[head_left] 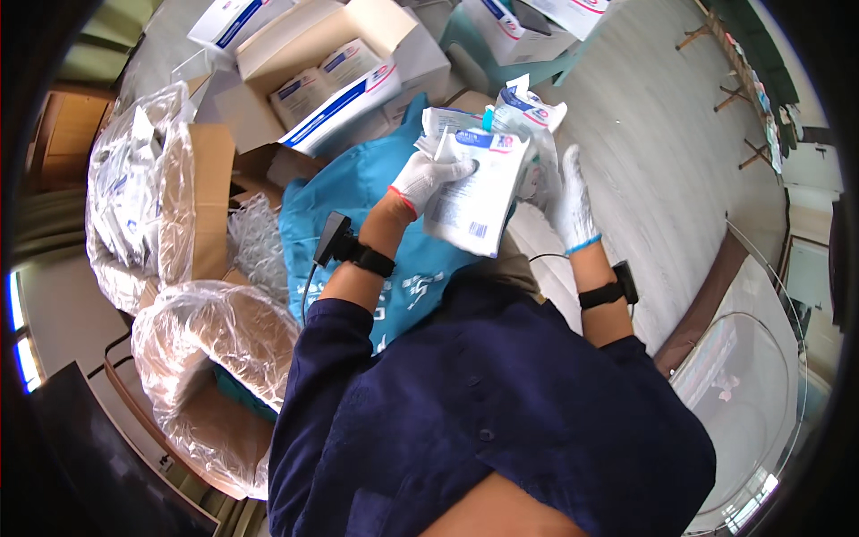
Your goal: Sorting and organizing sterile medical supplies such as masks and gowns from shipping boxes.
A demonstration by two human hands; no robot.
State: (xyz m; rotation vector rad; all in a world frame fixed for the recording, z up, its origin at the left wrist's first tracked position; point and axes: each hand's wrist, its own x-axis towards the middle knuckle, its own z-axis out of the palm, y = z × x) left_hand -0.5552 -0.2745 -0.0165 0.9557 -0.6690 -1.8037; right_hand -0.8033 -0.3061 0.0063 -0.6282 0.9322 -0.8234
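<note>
We're looking down at a white flat packet point(474, 192) with a blue band at its top, held up over the blue bag point(358, 206) that lies spread on our lap. The packet's long axis runs steeply, top edge up and a little right, lower corner with the barcode pointing down toward our dark blue shirt point(483, 403). Our left hand point(428, 177), in a white glove, is clamped on the packet's upper left edge, thumb across the printed face, fingers curled behind. Our right hand point(569, 201), also gloved, sits just right of the packet, fingers stretched upward and flat against a bunch of further packets point(528, 112) stacked behind the first one; how firmly it grips them we cannot tell, since the palm faces away.

Left of the packet, beyond the blue bag, stands an open brown carton point(201, 201) lined with clear plastic film point(134, 179). Below that carton another film-lined carton point(215, 358) gapes open. Above the packet, an open cardboard box point(331, 45) holds white boxes with blue stripes point(335, 103). Black straps with small devices circle both wrists point(365, 258).
</note>
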